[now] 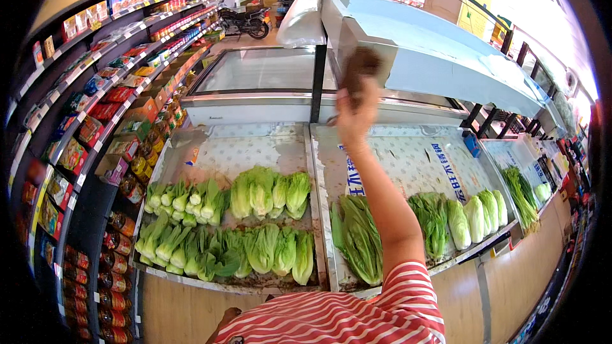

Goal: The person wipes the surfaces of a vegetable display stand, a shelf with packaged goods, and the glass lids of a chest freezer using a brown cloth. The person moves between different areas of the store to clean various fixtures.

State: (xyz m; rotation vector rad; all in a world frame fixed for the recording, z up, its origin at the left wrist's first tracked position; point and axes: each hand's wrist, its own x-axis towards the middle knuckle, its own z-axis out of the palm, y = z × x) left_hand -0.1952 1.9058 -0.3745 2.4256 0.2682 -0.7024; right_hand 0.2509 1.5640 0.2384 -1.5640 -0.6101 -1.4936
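Note:
My right hand (356, 114) is raised at the end of an outstretched arm, gripping a dark brown object (362, 69). Motion blur hides what kind of object it is. It appears in front of the metal end of a pale blue raised shelf (459, 52); whether they touch cannot be told. Below my arm, leafy green lettuce (358, 239) lies in the right display tray (392, 153), with Chinese cabbages (475, 220) farther right. My left hand (232, 314) is a small shadowed shape beside my striped shirt at the bottom edge, its fingers unclear.
A left tray (239, 145) holds bok choy (172, 243) and lettuce heads (262, 191). Behind stands a glass-topped chest freezer (260, 69). A black post (318, 86) rises between the trays, near a hanging plastic bag (303, 19). Stocked shelves (107, 69) line the left; a motorcycle (244, 21) stands beyond.

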